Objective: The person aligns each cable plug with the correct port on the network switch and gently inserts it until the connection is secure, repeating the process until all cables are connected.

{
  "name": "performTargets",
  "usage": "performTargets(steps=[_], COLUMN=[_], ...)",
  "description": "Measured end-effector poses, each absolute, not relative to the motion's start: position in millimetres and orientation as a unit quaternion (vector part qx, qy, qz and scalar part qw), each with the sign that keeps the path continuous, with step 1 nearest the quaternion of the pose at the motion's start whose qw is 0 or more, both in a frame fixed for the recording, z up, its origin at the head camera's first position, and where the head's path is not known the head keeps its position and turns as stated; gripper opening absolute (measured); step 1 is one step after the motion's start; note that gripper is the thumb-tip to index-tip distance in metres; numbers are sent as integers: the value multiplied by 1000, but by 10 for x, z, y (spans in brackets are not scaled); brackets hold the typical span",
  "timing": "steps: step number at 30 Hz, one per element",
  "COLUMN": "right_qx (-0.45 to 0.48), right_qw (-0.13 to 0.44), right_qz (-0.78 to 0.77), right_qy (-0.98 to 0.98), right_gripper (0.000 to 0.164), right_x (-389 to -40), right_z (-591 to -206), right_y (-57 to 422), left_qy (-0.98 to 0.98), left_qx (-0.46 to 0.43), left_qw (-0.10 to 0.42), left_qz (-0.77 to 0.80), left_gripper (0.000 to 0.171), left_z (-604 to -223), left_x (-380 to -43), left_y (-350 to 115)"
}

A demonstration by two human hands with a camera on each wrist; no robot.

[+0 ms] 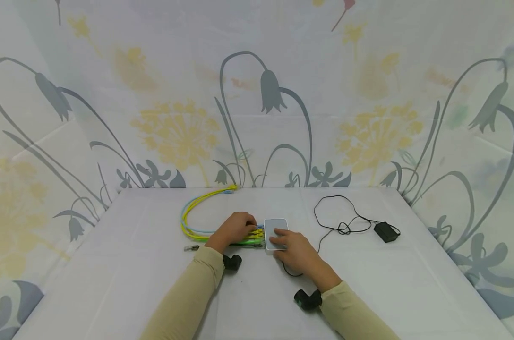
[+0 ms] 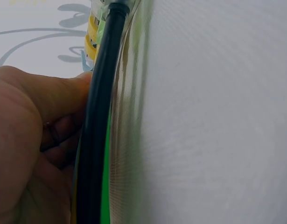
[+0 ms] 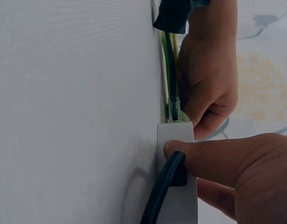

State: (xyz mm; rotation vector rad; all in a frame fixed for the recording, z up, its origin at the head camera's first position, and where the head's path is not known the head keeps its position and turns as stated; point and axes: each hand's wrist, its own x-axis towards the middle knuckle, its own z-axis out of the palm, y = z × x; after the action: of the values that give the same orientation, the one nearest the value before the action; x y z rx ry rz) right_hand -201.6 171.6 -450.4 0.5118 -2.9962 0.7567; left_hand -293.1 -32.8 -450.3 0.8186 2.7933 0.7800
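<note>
A small white network switch (image 1: 275, 223) with a grey top lies on the table. My right hand (image 1: 298, 251) grips it, fingers over the top and thumb on the front side, beside the black power plug (image 3: 179, 173). Yellow network cables (image 1: 206, 194), a light blue network cable (image 1: 201, 231), a green network cable (image 1: 240, 241) and a black network cable (image 2: 99, 107) run to the switch's left side. My left hand (image 1: 235, 227) is close to that side, its thumb and bent fingers pinching the light blue cable near its plug. The fingertips are partly hidden behind the other cables.
A black power adapter (image 1: 386, 232) lies at the right, its thin black cord (image 1: 344, 230) looped loosely on the table. Loose cable ends (image 1: 232, 188) reach the table's back edge. Another clear plug (image 1: 192, 248) lies left of my left wrist. A flowered cloth (image 1: 257, 141) hangs behind.
</note>
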Motion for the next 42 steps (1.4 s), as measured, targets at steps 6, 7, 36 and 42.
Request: performTargets(steps=[6, 7, 36, 42], right_qx=[156, 155, 166, 157], right_qw=[8, 8, 17, 11], right_qz=[249, 252, 276, 277], right_qy=[-956, -955, -946, -948], right_gripper=[40, 40, 40, 41], right_x=[-2011, -2011, -2053, -2041], right_z=[-4505, -4510, -4559, -4531], right_y=[1766, 1773, 1789, 1813], left_qy=[924, 924, 933, 936], left_qx=[268, 268, 263, 252], left_qw=[62, 63, 67, 66], left_qz=[266, 266, 236, 239], left_gripper=[17, 17, 21, 23], left_z=[-4510, -4507, -4453, -4416], left_x=[-2917, -2911, -2845, -2788], left_y=[-295, -292, -446, -495])
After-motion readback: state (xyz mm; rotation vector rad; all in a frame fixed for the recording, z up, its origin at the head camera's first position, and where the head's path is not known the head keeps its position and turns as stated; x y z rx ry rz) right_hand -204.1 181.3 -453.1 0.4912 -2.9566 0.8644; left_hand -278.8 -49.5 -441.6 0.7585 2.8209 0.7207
